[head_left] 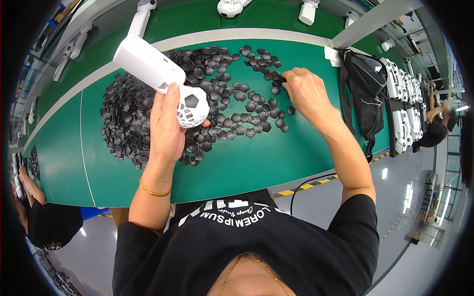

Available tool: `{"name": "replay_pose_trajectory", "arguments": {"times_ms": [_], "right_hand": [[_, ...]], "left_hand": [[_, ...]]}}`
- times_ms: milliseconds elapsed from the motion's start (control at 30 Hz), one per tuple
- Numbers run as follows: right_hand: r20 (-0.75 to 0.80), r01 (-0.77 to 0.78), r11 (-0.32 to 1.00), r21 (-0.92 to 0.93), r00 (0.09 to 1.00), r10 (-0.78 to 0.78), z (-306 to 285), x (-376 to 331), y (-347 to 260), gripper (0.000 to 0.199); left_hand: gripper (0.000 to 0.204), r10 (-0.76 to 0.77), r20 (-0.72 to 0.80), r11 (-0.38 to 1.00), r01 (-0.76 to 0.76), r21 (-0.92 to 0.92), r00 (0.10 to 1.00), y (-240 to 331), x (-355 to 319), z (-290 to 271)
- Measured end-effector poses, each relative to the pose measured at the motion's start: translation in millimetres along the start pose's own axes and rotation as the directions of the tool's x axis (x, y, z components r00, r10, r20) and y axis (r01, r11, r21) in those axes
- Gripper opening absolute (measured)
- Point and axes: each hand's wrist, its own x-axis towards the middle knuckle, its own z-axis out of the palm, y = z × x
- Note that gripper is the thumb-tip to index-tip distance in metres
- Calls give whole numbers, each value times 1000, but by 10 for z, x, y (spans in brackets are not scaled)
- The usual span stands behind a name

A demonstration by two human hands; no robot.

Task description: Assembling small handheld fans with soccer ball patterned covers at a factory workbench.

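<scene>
My left hand (167, 123) is wrapped round a white plastic device (145, 61) with a boxy handle and a round, football-patterned head. A black pentagon sits in the head among its lattice openings. At the right side of the scattered parts, my right hand (308, 93) has its fingers drawn together at a small black pentagonal piece (282, 80). The fingertips partly cover that piece. Many similar black pieces (128, 118) lie heaped under and left of the device, and others spread loosely between my hands.
The green table (237, 170) has a pale raised rail (247, 34) at its back. Beyond it, more white devices (230, 7) lie on a green surface. A black mesh backpack (365, 93) rests at the right, beside trays of white devices (402, 89). Other people work at both sides.
</scene>
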Motion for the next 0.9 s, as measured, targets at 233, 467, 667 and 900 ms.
{"name": "replay_pose_trajectory", "arguments": {"times_ms": [233,467,667,900], "right_hand": [[-19,26,987,-160,999,-29,69,61,-58,5],[-171,-145,894,424,957,236,-192,64,-227,7],[44,16,-166,986,935,351,-358,-140,-1198,12],[50,20,-167,986,914,402,-324,-155,-1329,12]], "left_hand": [[37,0,0,1000,0,-22,1000,-6,-35,-12],[33,-35,58,980,45,-193,998,21,-20,130],[31,-54,30,934,61,-352,998,46,-32,332],[31,-40,75,918,66,-391,996,7,-108,396]]}}
